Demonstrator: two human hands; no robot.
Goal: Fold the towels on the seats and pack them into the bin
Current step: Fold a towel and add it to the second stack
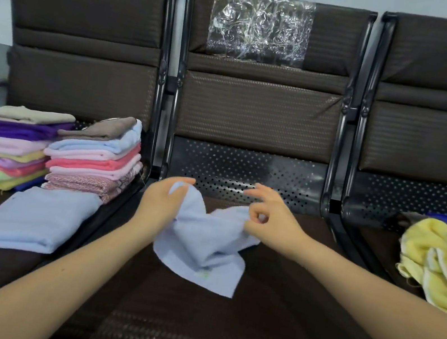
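Spanning the width of the view, three dark brown padded seats stand side by side: the left seat [37, 230], the middle seat [266, 309] under both hands, and the right seat [427, 144]. Taped to the middle backrest, well beyond the hands, is a crinkled clear plastic sheet [260, 29]. Left of the left hand stand two stacks of folded towels – a far stack [1, 145] topped in beige and purple, and a nearer stack [96, 160] just beside that hand, topped in brown and pale blue. In front of those stacks lies a folded light blue towel [27, 219]. Right of the right hand, on the right seat, sits a loose heap of unfolded towels [437, 264], mostly yellow. Between the hands hangs a small light blue towel [204, 243], crumpled, its lower corner resting on the middle seat. The left hand [162, 200] grips its upper left edge, fingers curled round the cloth. The right hand [270, 215] pinches the upper right edge between thumb and forefinger – the other fingers lifted.
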